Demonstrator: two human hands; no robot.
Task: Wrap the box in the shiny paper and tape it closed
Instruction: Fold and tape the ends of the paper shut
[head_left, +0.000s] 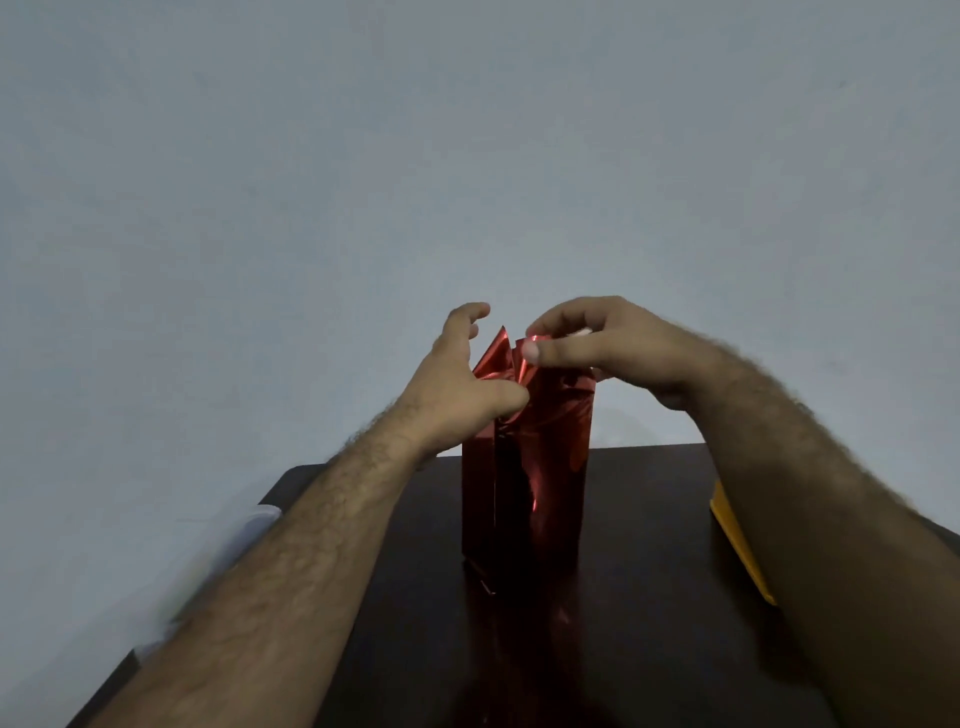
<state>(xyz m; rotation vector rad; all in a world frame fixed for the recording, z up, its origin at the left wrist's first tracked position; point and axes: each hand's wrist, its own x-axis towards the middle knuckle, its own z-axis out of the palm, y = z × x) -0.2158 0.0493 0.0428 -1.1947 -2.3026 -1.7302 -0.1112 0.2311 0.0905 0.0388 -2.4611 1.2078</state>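
On the dark surface (649, 519), a tall box wrapped in shiny red paper (524, 483) is standing upright near the middle. At its top, the right hand (613, 348) is pinching a loose flap of the paper between thumb and fingers. The left hand (462, 379) is pressing its thumb against the crumpled paper, its fingers spread and relaxed. A yellow flat object (737, 545) is lying beside the right forearm.

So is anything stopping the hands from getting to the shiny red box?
No. Both hands are already on the red box: the right hand pinches the paper at the top, and the left hand presses the folds beside it.
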